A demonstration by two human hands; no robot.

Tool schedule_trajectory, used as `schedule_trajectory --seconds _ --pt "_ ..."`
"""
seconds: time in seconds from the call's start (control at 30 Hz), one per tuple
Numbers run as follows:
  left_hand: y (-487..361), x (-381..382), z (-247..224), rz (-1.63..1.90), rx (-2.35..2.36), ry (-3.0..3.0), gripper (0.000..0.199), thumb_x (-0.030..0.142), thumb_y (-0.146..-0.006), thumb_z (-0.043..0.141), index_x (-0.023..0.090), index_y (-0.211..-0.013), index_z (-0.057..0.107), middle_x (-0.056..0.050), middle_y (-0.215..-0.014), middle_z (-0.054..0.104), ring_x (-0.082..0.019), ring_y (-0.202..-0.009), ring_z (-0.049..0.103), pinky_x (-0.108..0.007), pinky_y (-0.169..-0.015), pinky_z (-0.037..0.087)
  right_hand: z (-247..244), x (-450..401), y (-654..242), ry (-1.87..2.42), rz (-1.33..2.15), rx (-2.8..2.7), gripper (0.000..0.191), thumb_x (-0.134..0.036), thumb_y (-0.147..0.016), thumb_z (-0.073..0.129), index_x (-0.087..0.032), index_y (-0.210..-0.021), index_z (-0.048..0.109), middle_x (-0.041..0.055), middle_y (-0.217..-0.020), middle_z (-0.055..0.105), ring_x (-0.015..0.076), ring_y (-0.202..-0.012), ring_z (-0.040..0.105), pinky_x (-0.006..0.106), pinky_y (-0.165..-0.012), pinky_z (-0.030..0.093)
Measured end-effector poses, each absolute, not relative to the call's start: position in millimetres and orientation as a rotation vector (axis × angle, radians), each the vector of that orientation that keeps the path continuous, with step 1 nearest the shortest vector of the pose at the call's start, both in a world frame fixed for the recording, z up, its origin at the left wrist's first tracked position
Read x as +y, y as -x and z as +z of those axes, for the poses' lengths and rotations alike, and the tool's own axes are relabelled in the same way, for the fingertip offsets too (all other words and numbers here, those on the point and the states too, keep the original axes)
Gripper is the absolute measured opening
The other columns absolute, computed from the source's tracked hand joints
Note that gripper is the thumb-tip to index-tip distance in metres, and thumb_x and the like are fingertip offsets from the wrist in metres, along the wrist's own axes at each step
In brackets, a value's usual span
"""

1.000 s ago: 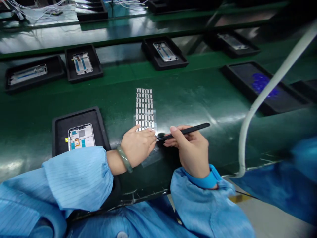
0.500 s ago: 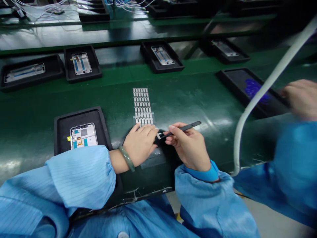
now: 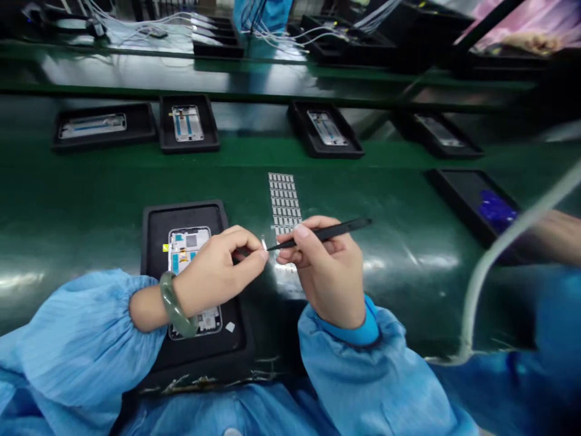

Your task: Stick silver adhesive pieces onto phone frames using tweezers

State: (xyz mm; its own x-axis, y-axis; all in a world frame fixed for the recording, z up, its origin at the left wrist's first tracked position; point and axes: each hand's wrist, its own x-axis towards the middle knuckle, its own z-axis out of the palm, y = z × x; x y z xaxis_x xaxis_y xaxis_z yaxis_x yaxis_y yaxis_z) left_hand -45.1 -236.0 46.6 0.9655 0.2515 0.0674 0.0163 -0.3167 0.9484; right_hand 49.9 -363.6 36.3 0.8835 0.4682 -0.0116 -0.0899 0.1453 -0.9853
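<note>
Black tweezers [image 3: 340,229] lie in my right hand [image 3: 329,272], fingers closed round them, their tip pointing left. At that tip is a small white piece [image 3: 264,243], which the thumb and index finger of my left hand [image 3: 222,266] pinch. Under my left hand and wrist sits a phone frame [image 3: 209,320] in a black tray [image 3: 152,233], partly covered. A sheet of small pale parts [image 3: 284,197] lies on the green surface just beyond my right hand. A small white square [image 3: 230,327] rests in the tray, right of the phone frame.
Four black trays with phone frames stand farther back, one of them [image 3: 327,129] beyond the sheet. On the right are a tray with a purple item [image 3: 497,209], a pale curved tube [image 3: 481,272] and another person's blurred arm [image 3: 556,233]. Cables [image 3: 181,24] lie on the upper shelf.
My left hand has left the sheet's near end and moved left over the tray, now pinching the white piece. The tweezers have followed it left. The view has shifted, showing more of the near tray.
</note>
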Motion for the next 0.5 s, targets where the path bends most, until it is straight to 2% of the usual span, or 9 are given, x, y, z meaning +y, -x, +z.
schedule_trajectory --seconds 0.2,0.5 --pt "66 -215 46 0.282 0.286 -1.934 0.011 0.015 -0.077 0.049 0.017 -0.067 0.054 0.002 -0.072 0.055 -0.012 -0.072 0.051 -0.025 -0.067 0.043 38 -341 -40 1.465 0.37 -0.572 0.022 -0.036 -0.076 0.069 -0.021 -0.084 0.056 -0.0012 -0.071 0.07 0.0148 -0.051 0.066 0.029 -0.052 0.06" --pt "79 -205 46 0.273 0.344 -1.94 0.013 0.014 -0.076 0.049 0.017 -0.064 0.053 0.002 -0.068 0.054 -0.011 -0.068 0.05 -0.023 -0.063 0.041 39 -328 -30 1.534 0.36 -0.677 0.015 -0.03 -0.078 0.068 -0.021 -0.083 0.057 -0.0014 -0.07 0.07 0.0128 -0.051 0.066 0.024 -0.05 0.058"
